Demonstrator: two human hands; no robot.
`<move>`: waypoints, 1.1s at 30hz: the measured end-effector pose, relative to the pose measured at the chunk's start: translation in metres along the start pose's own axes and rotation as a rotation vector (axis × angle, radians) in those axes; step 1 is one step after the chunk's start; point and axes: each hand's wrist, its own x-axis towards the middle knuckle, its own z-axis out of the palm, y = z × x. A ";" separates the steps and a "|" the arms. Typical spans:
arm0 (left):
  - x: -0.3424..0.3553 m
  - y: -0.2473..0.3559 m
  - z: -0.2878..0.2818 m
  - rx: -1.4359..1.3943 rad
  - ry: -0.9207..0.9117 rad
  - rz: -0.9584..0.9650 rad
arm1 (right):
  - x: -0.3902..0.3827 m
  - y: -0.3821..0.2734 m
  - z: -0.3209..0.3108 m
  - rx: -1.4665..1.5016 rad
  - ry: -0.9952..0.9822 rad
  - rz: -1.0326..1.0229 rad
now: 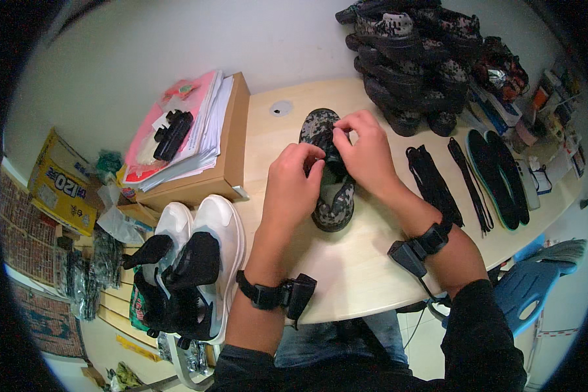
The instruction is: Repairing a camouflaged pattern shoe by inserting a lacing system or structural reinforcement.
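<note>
A camouflage-patterned shoe (334, 213) rests on the table, its toe pointing away from me and its opening toward me. Over its left side, my left hand (296, 179) is closed in a pinch at the black shoelace (319, 140). From the right, my right hand (366, 147) also pinches at the lacing, thumb and forefinger together beside the eyelets. Only a little of the lace shows, since fingers and dark fabric hide the rest. Both wrists wear black straps with small boxes.
Camouflage shoes (411, 62) are piled at the back right. Nearer lie black lace bundles (432, 183) and dark insoles (493, 173). A cardboard box (232, 140) with papers stands left, behind white-and-black shoes (219, 225). A blue plastic stool (529, 291) is beyond the table's right edge.
</note>
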 end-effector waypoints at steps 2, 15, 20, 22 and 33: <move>0.000 0.000 -0.001 0.028 0.024 -0.002 | 0.005 0.003 -0.001 0.157 0.009 0.061; 0.002 0.002 -0.005 -0.071 -0.018 -0.221 | 0.017 0.003 -0.010 0.865 -0.173 0.401; 0.003 -0.018 -0.004 -0.291 0.062 -0.261 | 0.013 0.004 -0.004 0.706 -0.272 0.392; 0.006 -0.016 -0.007 -0.354 0.057 -0.299 | 0.012 -0.001 -0.005 0.681 -0.269 0.377; 0.004 -0.006 -0.008 -0.249 -0.011 -0.274 | 0.030 0.014 -0.052 0.067 -0.692 0.270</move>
